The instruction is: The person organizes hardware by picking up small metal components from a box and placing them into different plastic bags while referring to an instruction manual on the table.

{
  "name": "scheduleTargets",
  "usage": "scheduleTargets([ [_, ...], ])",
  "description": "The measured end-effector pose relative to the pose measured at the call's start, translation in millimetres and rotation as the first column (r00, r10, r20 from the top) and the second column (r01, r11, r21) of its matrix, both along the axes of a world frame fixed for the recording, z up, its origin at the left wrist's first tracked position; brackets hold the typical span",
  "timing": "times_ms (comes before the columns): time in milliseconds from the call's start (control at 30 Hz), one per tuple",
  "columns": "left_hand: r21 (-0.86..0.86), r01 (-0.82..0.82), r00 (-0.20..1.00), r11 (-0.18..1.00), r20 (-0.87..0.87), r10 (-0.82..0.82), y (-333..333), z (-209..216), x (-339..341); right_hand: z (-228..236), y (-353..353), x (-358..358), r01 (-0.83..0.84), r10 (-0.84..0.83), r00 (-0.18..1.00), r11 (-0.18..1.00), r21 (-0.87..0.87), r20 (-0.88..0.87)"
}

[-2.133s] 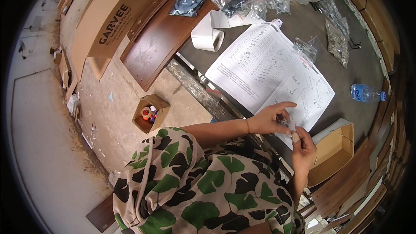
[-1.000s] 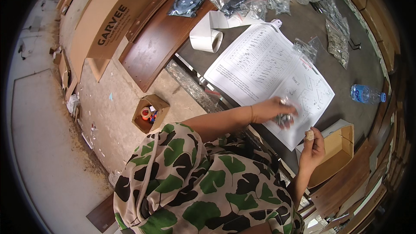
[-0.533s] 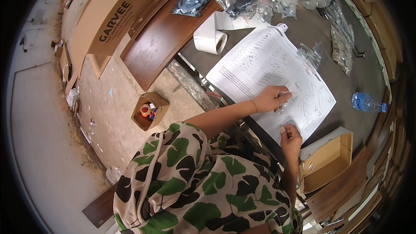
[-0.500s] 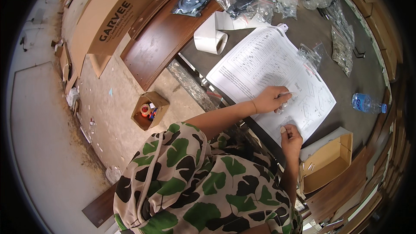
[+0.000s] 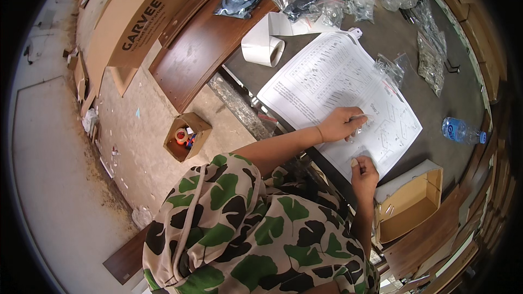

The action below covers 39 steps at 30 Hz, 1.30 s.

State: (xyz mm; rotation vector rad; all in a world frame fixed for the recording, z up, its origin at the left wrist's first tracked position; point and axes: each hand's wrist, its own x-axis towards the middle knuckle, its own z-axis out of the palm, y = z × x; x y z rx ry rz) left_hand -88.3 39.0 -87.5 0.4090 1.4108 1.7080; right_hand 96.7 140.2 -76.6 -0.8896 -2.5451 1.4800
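Note:
A printed instruction sheet (image 5: pixel 305 90) with drawings and a table of parts lies spread on the dark table. Over its lower half, my left hand (image 5: pixel 339 124) is closed, pinching a small clear plastic bag (image 5: pixel 356 133). Closer to my body, my right hand (image 5: pixel 365 176) is closed too, its thumb and fingertips pressed on another bit of clear plastic (image 5: pixel 360 155) at the sheet's near edge. What either piece of plastic contains is too small to make out. Beside the sheet's far right edge rests a clear bag of small hardware (image 5: pixel 391 69).
At the right lies a water bottle (image 5: pixel 462 130), with an open cardboard box (image 5: pixel 413 207) nearer me. Several bagged parts (image 5: pixel 308 0) and a roll of white tape (image 5: pixel 261 49) sit at the back. Left are a brown board (image 5: pixel 199 57) and a small floor box (image 5: pixel 199 128).
Both hands keep nearly the same place and grip. The view has shifted very slightly; nothing was taken up or let go.

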Motion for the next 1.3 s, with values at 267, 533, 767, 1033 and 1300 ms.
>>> scheduleTargets([
  [267,0.002,0.021,1.000,1.000,-0.017,-0.021,2.2,2.2,-0.2,-5.8,1.8,3.9,0.019,-0.019,1.000,1.000,0.011,0.000],
  [533,-0.030,0.020,1.000,0.999,-0.008,-0.021,0.9,3.2,-1.9,4.5,-1.4,-3.5,-0.002,0.000,1.000,0.994,0.109,0.020],
  [767,-0.033,-0.011,1.000,0.999,0.002,0.011,3.2,4.6,-0.1,9.0,0.8,-5.1,-0.052,0.045,0.997,0.991,0.124,0.057],
  [1033,-0.064,0.012,1.000,0.998,0.004,-0.012,1.8,-1.9,-1.8,74.8,53.5,-55.8,-0.227,0.196,0.957,0.965,0.130,0.216],
  [1300,-0.067,0.060,0.997,0.996,0.044,-0.057,1.2,6.7,-5.4,59.0,112.3,-138.3,0.213,-0.227,0.973,0.947,-0.242,-0.031],
])
